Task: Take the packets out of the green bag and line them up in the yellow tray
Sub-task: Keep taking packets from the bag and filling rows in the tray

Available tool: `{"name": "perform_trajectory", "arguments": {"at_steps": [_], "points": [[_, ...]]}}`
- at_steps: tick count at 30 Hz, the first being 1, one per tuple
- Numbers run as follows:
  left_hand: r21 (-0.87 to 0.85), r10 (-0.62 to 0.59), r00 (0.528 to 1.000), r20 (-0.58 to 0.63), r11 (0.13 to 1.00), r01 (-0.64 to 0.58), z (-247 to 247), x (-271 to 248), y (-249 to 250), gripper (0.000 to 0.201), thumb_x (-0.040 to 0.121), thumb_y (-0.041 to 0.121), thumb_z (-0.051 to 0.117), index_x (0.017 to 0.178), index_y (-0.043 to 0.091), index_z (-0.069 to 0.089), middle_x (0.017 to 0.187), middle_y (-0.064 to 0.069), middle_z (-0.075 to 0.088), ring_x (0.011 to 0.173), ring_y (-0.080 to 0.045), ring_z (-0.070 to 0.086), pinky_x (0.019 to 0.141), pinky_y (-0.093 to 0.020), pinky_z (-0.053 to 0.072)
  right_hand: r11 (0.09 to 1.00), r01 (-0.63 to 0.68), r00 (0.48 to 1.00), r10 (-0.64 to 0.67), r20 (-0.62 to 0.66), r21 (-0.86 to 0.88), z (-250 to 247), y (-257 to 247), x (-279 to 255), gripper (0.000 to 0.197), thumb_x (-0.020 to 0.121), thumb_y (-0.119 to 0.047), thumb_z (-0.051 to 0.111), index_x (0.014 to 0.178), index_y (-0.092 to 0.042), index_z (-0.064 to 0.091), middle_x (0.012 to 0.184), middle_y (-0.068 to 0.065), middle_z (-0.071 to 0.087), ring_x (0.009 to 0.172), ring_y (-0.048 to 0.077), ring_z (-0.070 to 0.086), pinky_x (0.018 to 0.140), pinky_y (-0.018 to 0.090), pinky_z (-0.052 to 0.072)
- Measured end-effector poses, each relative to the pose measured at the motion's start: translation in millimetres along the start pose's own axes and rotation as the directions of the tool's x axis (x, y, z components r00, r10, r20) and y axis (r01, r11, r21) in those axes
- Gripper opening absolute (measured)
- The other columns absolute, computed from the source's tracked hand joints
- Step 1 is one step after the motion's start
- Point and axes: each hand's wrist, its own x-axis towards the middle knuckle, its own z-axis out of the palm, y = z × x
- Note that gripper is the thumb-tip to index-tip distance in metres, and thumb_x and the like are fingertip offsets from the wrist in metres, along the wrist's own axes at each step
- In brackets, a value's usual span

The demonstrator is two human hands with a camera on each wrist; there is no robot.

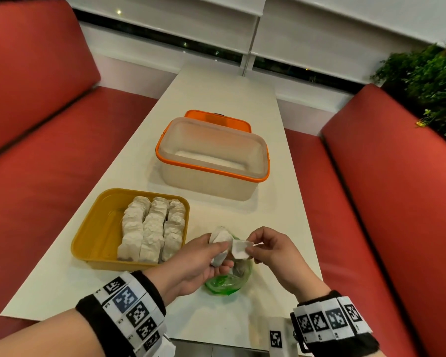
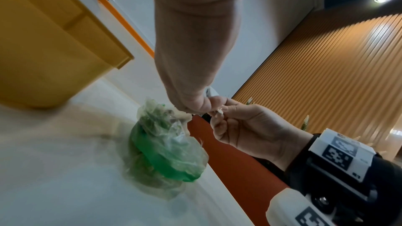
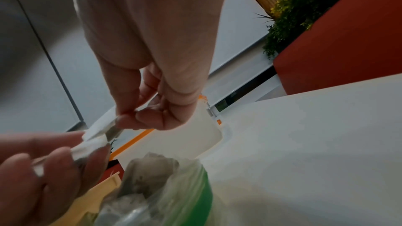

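The yellow tray (image 1: 93, 235) sits at the table's left and holds three rows of crumpled white packets (image 1: 152, 228). The green bag (image 1: 229, 282) lies open on the table just right of the tray, below both hands, with more packets (image 3: 150, 176) inside. Above the bag, my left hand (image 1: 216, 251) grips a white packet (image 1: 220, 243). My right hand (image 1: 252, 247) pinches a smaller folded packet (image 1: 240, 249) that touches the first. The left wrist view shows both hands meeting over the green bag (image 2: 167, 149). In the right wrist view, a packet (image 3: 95, 142) spans between the fingers.
A clear box with an orange rim (image 1: 211, 155) stands open behind the tray, its orange lid (image 1: 216, 118) behind it. Red benches (image 1: 386, 202) flank the narrow white table (image 1: 281, 215). A green plant (image 1: 428, 81) is at the far right.
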Motion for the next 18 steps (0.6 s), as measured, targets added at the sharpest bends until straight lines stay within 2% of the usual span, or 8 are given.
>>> {"name": "perform_trajectory", "arguments": {"at_steps": [3,6,7,10,12,15,16,18], "points": [[-0.023,-0.008,1.0,0.022,1.0,0.009,2,1,1,0.011,0.094,0.011,0.054,0.105,0.006,0.056,0.083,-0.011,0.062,0.063,-0.016,0.057,0.053,-0.023,0.051,0.999,0.004,0.997,0.0,0.074,-0.046,3,-4,-3,0.015,0.08,0.007,0.066,0.082,-0.008,0.064,0.072,0.013,0.06,0.058,0.015,0.055,0.061,0.022,0.043],[0.005,0.002,1.0,0.021,1.0,-0.002,2,2,0,0.015,0.09,0.002,0.058,0.104,0.006,0.056,0.078,-0.01,0.06,0.056,-0.013,0.052,0.046,-0.019,0.045,0.989,0.011,0.995,0.003,0.1,-0.148,3,-8,-5,0.018,0.078,0.006,0.065,0.087,-0.01,0.065,0.066,-0.002,0.062,0.056,0.012,0.054,0.061,0.021,0.042],[0.006,0.011,1.0,0.008,1.0,-0.011,2,2,-1,0.018,0.089,-0.002,0.058,0.105,0.006,0.055,0.08,-0.01,0.06,0.055,-0.012,0.051,0.045,-0.019,0.044,0.987,0.01,0.996,0.004,0.086,-0.16,3,-9,-6,0.023,0.077,0.007,0.065,0.091,-0.011,0.064,0.07,-0.006,0.063,0.055,0.01,0.054,0.06,0.019,0.042],[-0.02,0.037,0.999,-0.025,0.999,-0.038,3,4,-1,0.023,0.088,-0.007,0.056,0.106,0.007,0.054,0.085,-0.013,0.06,0.055,-0.013,0.049,0.044,-0.02,0.042,0.995,-0.029,0.998,0.034,0.056,-0.094,5,-9,-7,0.041,0.076,0.008,0.064,0.106,-0.019,0.059,0.087,0.005,0.065,0.059,0.011,0.056,0.058,0.018,0.044],[-0.031,0.045,0.999,-0.03,0.998,-0.046,4,5,0,0.022,0.088,-0.006,0.056,0.106,0.008,0.054,0.082,-0.011,0.059,0.056,-0.013,0.049,0.045,-0.021,0.041,0.996,-0.024,0.997,0.029,0.065,-0.082,5,-8,-8,0.049,0.076,0.01,0.061,0.112,-0.024,0.054,0.079,0.008,0.064,0.061,0.011,0.057,0.059,0.018,0.042],[-0.057,0.045,0.998,-0.042,0.997,-0.048,3,6,3,0.019,0.089,-0.004,0.055,0.106,0.006,0.054,0.077,-0.01,0.057,0.055,-0.013,0.049,0.043,-0.02,0.041,0.984,0.106,0.992,-0.096,0.08,-0.141,4,-7,-12,0.056,0.077,0.016,0.047,0.112,-0.028,0.052,0.07,-0.004,0.064,0.064,0.009,0.062,0.063,0.015,0.042],[-0.07,0.041,0.998,-0.042,0.997,-0.043,3,7,5,0.019,0.089,-0.003,0.055,0.106,0.005,0.054,0.075,-0.01,0.057,0.054,-0.013,0.049,0.042,-0.02,0.041,0.958,0.184,0.982,-0.169,0.088,-0.22,4,-6,-13,0.056,0.078,0.016,0.044,0.109,-0.029,0.053,0.072,-0.007,0.065,0.068,0.008,0.062,0.065,0.013,0.042],[-0.081,0.022,0.999,-0.025,0.996,-0.024,2,7,7,0.019,0.088,-0.003,0.056,0.105,0.005,0.055,0.072,-0.009,0.057,0.054,-0.013,0.049,0.042,-0.019,0.041,0.838,0.337,0.941,-0.313,0.128,-0.429,5,-2,-13,0.056,0.077,0.012,0.048,0.106,-0.035,0.057,0.084,-0.015,0.065,0.076,0.006,0.061,0.069,0.009,0.04]]}}
